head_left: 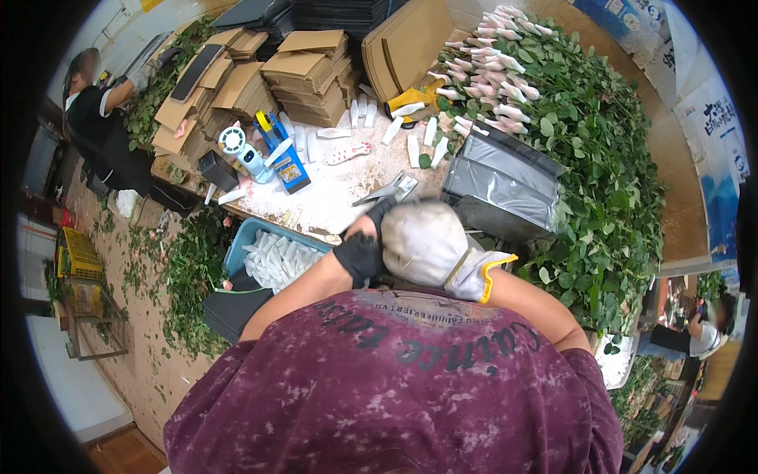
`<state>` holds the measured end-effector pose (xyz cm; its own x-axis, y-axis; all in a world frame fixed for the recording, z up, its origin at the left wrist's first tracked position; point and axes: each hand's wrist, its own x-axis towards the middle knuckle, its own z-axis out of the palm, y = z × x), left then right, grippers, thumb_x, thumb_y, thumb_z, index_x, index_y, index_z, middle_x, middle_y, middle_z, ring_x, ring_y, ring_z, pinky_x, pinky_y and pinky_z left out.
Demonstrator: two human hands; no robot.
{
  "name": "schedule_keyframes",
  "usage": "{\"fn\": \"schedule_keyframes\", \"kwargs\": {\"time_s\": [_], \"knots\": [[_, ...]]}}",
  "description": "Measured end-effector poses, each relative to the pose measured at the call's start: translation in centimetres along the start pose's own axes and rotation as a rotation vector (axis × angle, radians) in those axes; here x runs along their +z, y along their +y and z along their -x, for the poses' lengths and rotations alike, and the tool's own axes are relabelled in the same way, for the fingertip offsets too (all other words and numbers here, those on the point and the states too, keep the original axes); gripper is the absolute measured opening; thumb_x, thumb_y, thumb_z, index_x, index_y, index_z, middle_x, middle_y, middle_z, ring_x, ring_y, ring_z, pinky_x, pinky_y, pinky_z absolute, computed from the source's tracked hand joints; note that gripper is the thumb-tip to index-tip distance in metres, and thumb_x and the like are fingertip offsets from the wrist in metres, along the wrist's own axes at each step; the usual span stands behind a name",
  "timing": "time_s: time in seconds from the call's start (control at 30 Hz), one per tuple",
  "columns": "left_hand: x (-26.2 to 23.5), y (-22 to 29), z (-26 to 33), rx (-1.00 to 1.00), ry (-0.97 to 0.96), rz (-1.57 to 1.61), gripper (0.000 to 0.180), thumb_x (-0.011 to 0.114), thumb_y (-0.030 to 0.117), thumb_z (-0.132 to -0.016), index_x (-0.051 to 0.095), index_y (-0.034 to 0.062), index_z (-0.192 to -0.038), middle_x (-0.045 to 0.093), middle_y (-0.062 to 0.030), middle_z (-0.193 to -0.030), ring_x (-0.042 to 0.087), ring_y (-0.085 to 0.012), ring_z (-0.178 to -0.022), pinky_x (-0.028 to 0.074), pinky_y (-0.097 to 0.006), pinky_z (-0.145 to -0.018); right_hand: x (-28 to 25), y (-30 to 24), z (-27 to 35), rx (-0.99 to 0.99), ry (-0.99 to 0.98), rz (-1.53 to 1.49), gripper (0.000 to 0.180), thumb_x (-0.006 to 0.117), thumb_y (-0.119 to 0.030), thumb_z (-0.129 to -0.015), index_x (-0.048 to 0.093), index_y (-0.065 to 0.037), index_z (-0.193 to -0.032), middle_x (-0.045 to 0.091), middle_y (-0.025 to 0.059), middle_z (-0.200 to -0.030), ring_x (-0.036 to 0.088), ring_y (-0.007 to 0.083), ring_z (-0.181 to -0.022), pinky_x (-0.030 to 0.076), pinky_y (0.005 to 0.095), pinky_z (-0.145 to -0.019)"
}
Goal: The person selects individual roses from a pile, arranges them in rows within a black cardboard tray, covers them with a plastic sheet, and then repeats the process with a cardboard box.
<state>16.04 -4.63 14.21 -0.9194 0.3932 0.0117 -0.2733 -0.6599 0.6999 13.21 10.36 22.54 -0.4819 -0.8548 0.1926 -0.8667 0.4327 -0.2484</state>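
Note:
My left hand (pixel 365 227), in a black fingerless glove, is closed at the front edge of the worktable, and whatever lies in its fingers is hidden. Right beside it, my right hand (pixel 425 239) wears a whitish, stained work glove with a yellow-edged cuff. Its fingers are blurred and turned from view. The two hands touch or nearly touch in front of my chest. Just beyond them lies a flat metal-and-dark tool (pixel 404 186). A black stand draped with clear plastic film (pixel 505 178) is close to the right glove.
White mesh sleeves fill a blue bin (pixel 246 235); others lie on the worktable (pixel 332 186). A blue tape dispenser (pixel 290 170), small fan (pixel 245 150) and cardboard stacks (pixel 304 79) stand left. Sleeved pink roses (pixel 501 67) with leafy stems heap right. A co-worker (pixel 99 130) stands far left.

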Motion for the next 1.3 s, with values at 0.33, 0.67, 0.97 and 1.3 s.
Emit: {"fn": "schedule_keyframes", "kwargs": {"time_s": [0.33, 0.67, 0.97, 1.3], "knots": [[2.5, 1.4, -2.0, 0.203, 0.144, -0.459, 0.054, 0.041, 0.033, -0.101, 0.037, 0.0016, -0.145, 0.055, -0.0129, -0.132, 0.053, -0.0251, -0.122, 0.042, -0.039, -0.106, -1.9, 2.4, -0.7, 0.074, 0.389, -0.521, 0.074, 0.060, -0.008, -0.079, 0.032, 0.000, -0.146, 0.047, 0.0269, -0.139, 0.048, 0.0388, -0.131, 0.041, 0.0382, -0.109], [0.7, 0.1, -6.4, 0.144, -0.446, 0.728, 0.062, 0.033, 0.055, -0.101, 0.039, 0.0142, -0.148, 0.047, -0.0063, -0.145, 0.046, -0.0268, -0.128, 0.028, -0.045, -0.115, -0.9, -1.6, 0.3, 0.326, 0.130, -0.054, 0.098, 0.067, -0.050, -0.075, 0.026, 0.000, -0.149, 0.031, 0.0296, -0.149, 0.025, 0.0553, -0.137, 0.022, 0.0671, -0.107], [3.4, 4.5, -5.9, 0.125, -0.392, 0.379, 0.073, 0.020, 0.059, -0.101, 0.021, 0.0107, -0.155, 0.027, -0.0134, -0.160, 0.032, -0.0246, -0.143, 0.014, -0.054, -0.120, -2.8, -0.6, -0.2, 0.123, 0.279, 0.019, 0.075, 0.065, -0.027, -0.080, 0.035, -0.005, -0.145, 0.040, 0.0254, -0.145, 0.037, 0.0431, -0.136, 0.028, 0.0570, -0.113], [7.9, 0.3, -7.0, 0.715, -0.266, 0.517, 0.095, 0.028, 0.075, -0.091, 0.020, 0.0051, -0.154, 0.025, -0.0137, -0.160, 0.029, -0.0298, -0.144, 0.016, -0.047, -0.121, -5.1, 0.7, -0.3, 0.140, 0.219, 0.073, 0.082, 0.068, -0.037, -0.077, 0.036, -0.002, -0.144, 0.044, 0.0240, -0.143, 0.044, 0.0410, -0.131, 0.030, 0.0537, -0.111]]}}
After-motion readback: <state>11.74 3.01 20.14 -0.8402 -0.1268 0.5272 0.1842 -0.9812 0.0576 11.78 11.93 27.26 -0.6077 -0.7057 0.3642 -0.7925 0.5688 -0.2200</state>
